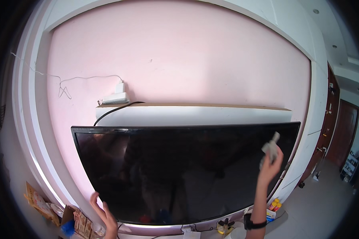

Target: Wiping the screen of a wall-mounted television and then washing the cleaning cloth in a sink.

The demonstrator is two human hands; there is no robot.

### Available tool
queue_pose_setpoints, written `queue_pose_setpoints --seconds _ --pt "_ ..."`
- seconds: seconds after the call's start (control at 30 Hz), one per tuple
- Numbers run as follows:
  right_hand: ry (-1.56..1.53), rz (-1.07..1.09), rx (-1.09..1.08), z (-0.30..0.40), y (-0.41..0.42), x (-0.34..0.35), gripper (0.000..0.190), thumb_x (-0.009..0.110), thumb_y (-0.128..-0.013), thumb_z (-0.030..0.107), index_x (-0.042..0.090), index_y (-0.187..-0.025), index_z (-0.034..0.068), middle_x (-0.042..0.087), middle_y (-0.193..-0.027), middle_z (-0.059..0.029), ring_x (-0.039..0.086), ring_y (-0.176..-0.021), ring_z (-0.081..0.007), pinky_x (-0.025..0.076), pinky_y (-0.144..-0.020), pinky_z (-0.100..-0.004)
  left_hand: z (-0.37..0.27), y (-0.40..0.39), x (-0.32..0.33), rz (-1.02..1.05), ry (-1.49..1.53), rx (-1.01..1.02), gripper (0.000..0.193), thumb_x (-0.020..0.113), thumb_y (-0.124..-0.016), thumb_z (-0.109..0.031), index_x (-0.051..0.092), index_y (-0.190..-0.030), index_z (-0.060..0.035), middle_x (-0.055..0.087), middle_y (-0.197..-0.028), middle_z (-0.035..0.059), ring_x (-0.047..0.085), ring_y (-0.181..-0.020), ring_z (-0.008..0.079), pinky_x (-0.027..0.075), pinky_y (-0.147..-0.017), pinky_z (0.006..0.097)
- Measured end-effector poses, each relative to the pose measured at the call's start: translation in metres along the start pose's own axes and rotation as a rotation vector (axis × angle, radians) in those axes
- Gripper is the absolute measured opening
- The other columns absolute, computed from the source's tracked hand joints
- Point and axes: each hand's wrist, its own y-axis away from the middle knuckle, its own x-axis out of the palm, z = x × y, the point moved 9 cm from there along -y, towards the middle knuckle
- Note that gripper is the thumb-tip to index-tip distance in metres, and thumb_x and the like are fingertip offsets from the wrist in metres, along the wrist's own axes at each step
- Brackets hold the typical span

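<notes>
A large black flat-screen television (179,176) stands before me against a pink wall, its glossy screen showing dim reflections. My right hand (271,164) grips a crumpled greyish cloth (270,148) at the right part of the screen; whether the cloth touches the glass I cannot tell. A black band (254,222) is on my right wrist. My left hand (104,213) is at the lower left edge of the television, fingers apart and holding nothing; contact with the frame is unclear.
Behind the television, a white shelf (194,115) bears a white plug-in device (116,97) with cables. Below are cables and a white box (192,235). Cartons (83,224) stand at lower left, yellow-capped containers (275,205) at lower right.
</notes>
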Motion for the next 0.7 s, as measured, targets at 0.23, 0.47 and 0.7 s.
queue_pose_setpoints --seconds 0.23,0.47,0.7 --pt "-0.032 0.266 -0.381 0.171 0.081 0.117 0.046 0.052 -0.062 -0.007 0.054 -0.107 0.003 0.047 -0.113 -0.0152 0.044 -0.108 -0.0334 0.034 -0.094 -0.0409 0.113 0.013 0.010 0.098 0.388 -0.533 0.043 0.029 -0.094 -0.028 0.035 -0.125 0.0013 0.037 -0.126 0.0138 0.031 -0.121 0.0215 0.020 -0.102 0.0300" --pt "-0.307 0.505 -0.708 0.326 0.194 0.197 0.043 0.052 -0.065 -0.004 0.052 -0.108 0.000 0.048 -0.115 -0.0137 0.045 -0.111 -0.0286 0.038 -0.093 -0.0388 0.103 0.002 0.013 0.228 0.455 -0.461 0.041 0.028 -0.094 -0.033 0.043 -0.115 -0.0013 0.048 -0.111 0.0102 0.042 -0.108 0.0186 0.028 -0.096 0.0294" --pt "-0.211 0.577 -0.923 0.353 0.215 0.206 0.052 0.057 -0.072 0.013 0.045 -0.122 0.004 0.042 -0.127 -0.0094 0.038 -0.120 -0.0218 0.028 -0.100 -0.0401 0.092 -0.006 0.010 0.311 0.357 -0.430 0.036 0.030 -0.094 -0.028 0.044 -0.109 0.0012 0.051 -0.102 0.0114 0.046 -0.099 0.0193 0.031 -0.090 0.0284"
